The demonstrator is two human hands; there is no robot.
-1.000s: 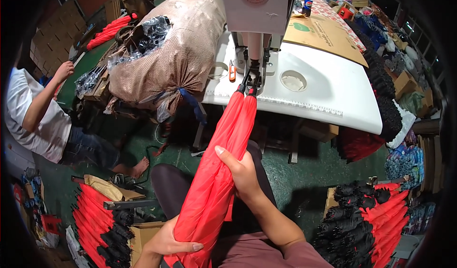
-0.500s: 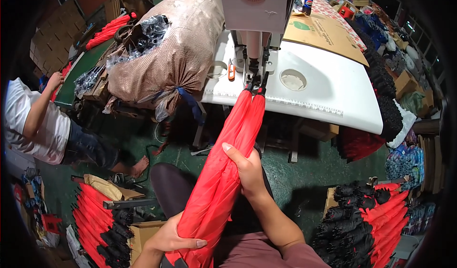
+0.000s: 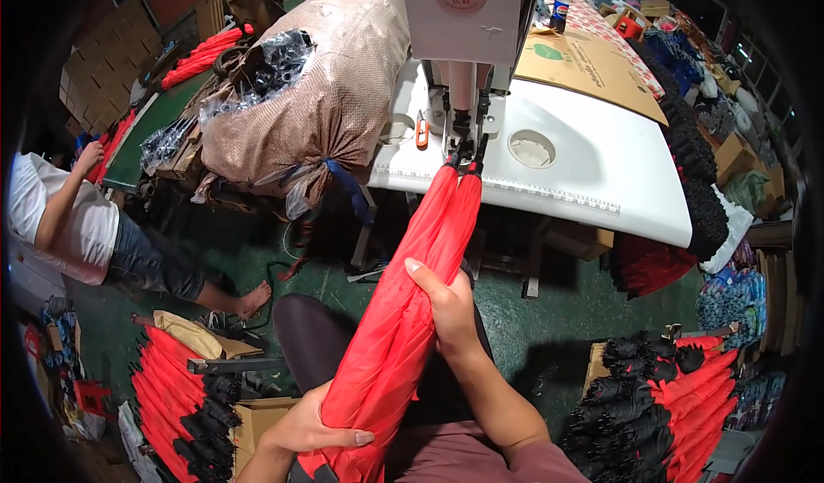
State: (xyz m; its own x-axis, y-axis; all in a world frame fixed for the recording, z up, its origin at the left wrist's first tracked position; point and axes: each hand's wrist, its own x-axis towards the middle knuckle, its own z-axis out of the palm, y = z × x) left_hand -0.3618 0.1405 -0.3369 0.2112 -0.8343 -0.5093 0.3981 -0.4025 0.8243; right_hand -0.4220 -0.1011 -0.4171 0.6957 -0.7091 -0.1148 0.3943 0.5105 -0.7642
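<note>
Two red folded umbrellas [image 3: 395,311] lie side by side across my lap and slope up to the sewing machine [image 3: 472,24]. Their dark, narrow ends rest at the needle area on the front of the white machine table [image 3: 566,157]. Around the wide lower part wraps my left hand [image 3: 309,427], its thumb across the cloth. My right hand [image 3: 451,307] grips the pair about midway, thumb on top. The undersides and the fingers beneath are hidden. Orange-handled thread snips [image 3: 421,131] lie left of the needle.
A large woven sack [image 3: 335,71] adjoins the table's left side. Stacks of red and black umbrellas stand at lower left [image 3: 172,397] and lower right [image 3: 669,406]. Cardboard [image 3: 592,75] and a bottle [image 3: 560,11] are beyond the machine. Another person [image 3: 69,217] stands at far left.
The view has shifted slightly, so the table sits a little lower in the picture. My hands keep the same hold on the umbrellas. The other person's arm has moved slightly.
</note>
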